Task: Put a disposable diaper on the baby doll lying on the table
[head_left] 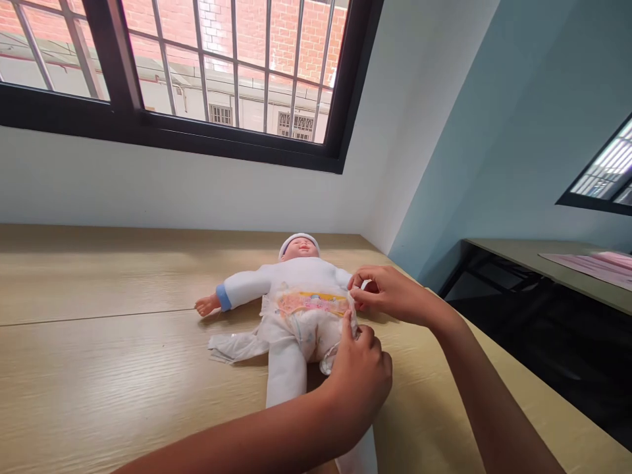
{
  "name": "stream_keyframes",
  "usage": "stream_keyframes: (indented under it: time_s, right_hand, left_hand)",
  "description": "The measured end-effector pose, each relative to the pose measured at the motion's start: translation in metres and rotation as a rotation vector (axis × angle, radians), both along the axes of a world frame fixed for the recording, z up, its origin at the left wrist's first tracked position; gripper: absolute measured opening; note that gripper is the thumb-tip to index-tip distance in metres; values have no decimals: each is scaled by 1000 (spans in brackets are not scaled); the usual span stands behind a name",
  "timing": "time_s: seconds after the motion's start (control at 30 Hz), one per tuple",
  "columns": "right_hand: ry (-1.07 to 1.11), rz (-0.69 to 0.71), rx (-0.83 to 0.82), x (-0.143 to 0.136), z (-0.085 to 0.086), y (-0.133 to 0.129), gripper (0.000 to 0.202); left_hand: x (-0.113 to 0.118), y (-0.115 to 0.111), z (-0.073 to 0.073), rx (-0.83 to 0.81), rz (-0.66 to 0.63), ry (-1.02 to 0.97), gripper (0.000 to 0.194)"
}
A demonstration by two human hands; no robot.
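A baby doll (303,270) in a white suit and cap lies on its back, its head toward the window. Around its hips is a diaper (309,322) with a yellow and pink printed band across the front. My left hand (363,365) presses on the diaper's edge at the right hip, its index finger stretched upward and the other fingers curled. Just above it, my right hand (378,293) pinches the diaper's upper right corner between thumb and fingers. On the left, a side flap of the diaper (237,345) lies spread on the table.
The wooden table (123,368) meets the wall below a barred window (237,72). Its right edge runs down beside my right arm. Beyond a gap stands another table (533,263) with a pink sheet (592,263) on it.
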State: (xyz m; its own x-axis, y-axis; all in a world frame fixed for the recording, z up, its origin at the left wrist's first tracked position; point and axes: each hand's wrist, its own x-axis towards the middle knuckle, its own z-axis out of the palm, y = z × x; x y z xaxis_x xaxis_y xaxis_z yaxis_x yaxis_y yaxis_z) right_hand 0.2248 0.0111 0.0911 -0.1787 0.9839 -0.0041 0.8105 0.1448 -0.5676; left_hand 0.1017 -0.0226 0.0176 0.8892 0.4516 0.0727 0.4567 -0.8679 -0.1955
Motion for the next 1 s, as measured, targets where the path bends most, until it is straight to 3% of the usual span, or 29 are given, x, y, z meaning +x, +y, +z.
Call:
stream_keyframes:
  time_s: [0.2, 0.43, 0.67, 0.87, 1.0]
  right_hand:
    - [36, -19, -77, 13, 6, -6, 10]
    - [1, 109, 65, -13, -6, -3, 12]
    - [-87, 44, 118, -28, -17, -2, 15]
    - [147, 118, 94, -18, -7, -3, 22]
    - [179, 97, 142, -9, 0, -4, 19]
  left_hand:
    - [-1, 0, -8, 32, -39, -49, 22]
    - [4, -7, -8, 65, -7, -27, 21]
    - [3, -9, -5, 26, 8, -60, 22]
    - [2, -6, -5, 45, 47, -12, 26]
    - [-1, -7, -1, 80, 97, 27, 30]
